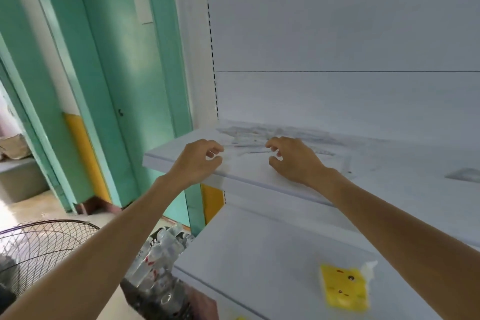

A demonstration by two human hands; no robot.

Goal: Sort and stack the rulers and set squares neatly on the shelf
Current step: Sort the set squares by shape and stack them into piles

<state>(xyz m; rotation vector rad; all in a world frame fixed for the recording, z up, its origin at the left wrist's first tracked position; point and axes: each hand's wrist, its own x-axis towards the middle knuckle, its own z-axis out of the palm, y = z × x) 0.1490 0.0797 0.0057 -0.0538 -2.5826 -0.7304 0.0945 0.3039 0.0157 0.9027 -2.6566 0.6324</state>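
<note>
a loose heap of clear rulers and set squares (262,135) lies toward the back of the white shelf (176,150), near its left end. the left hand (200,161) hovers over the shelf's front edge, fingers loosely curled, holding nothing. the right hand (291,161) is over the heap's near side, fingers half curled and spread; whether they touch a ruler is too blurred to tell. another clear piece (465,174) lies alone farther right on the shelf.

Shelf (187,158) smooth matt white; rulers (249,138) clear plastic.
</note>
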